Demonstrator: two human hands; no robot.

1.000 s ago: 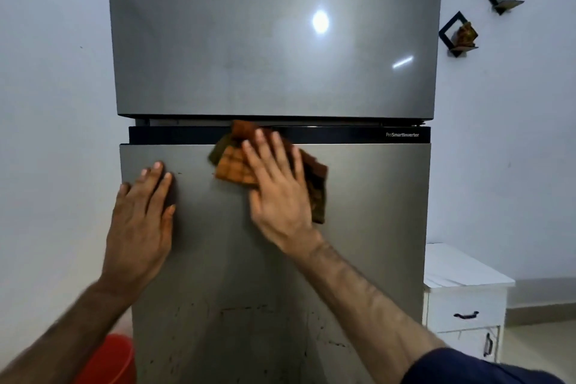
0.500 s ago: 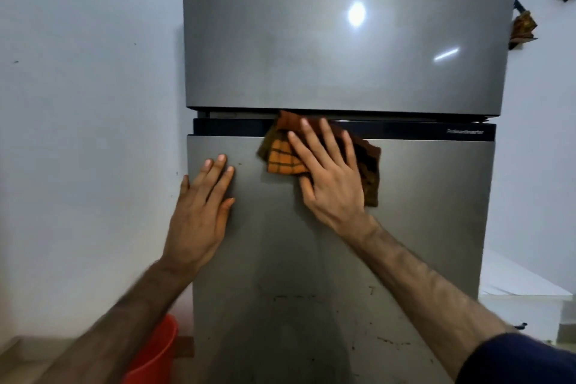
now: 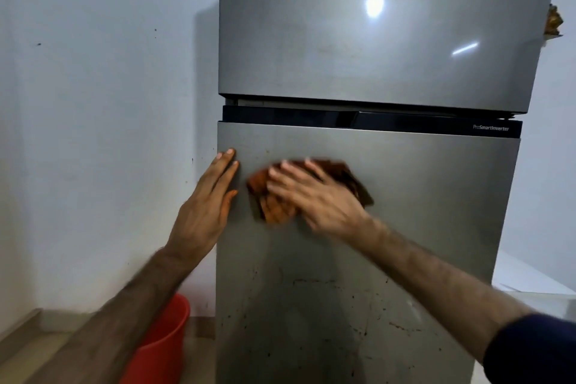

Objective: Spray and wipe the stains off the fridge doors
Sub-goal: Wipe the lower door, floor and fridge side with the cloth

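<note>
The right hand (image 3: 314,196) has slid the orange cloth (image 3: 274,206) down from the black strip (image 3: 343,120); its fingers lie flat on it. Flat left hand (image 3: 205,206) steadies the lower door (image 3: 436,212). Stains (image 3: 311,282) below the fingers remain.

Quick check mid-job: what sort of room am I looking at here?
Most likely a home kitchen or utility corner: a two-door fridge against a plain painted wall, and a red bucket on the floor beside it.
</note>
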